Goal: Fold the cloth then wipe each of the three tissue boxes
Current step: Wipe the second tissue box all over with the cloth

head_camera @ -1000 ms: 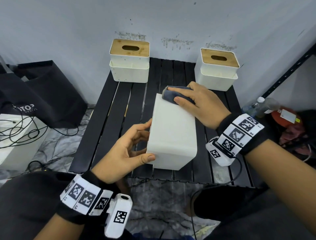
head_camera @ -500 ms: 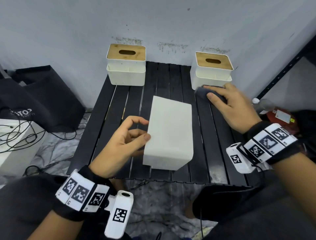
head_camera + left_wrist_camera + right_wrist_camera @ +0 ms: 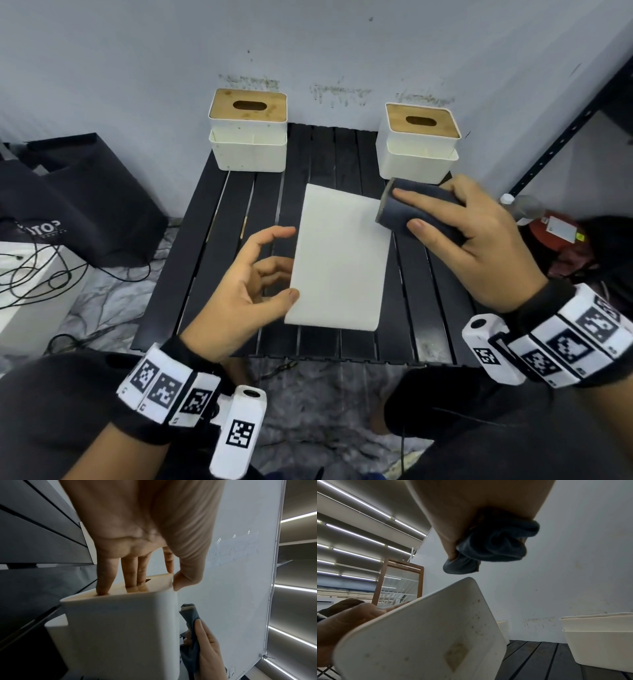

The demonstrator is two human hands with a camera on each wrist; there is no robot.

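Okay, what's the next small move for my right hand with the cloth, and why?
Probably bring the cloth down onto the right-facing side of the box and wipe it: the right wrist view shows brownish stains there, the right hand holds the cloth just off that corner, and the left hand steadies the box.

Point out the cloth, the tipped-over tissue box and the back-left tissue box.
cloth [image 3: 407,213], head view, folded dark surface
tipped-over tissue box [image 3: 339,260], head view, upward white face
back-left tissue box [image 3: 222,106], head view, wooden lid

I saw a black bag [image 3: 96,212] left of the slatted table [image 3: 212,246], cables [image 3: 34,274] beside it, a bottle [image 3: 522,207] right.
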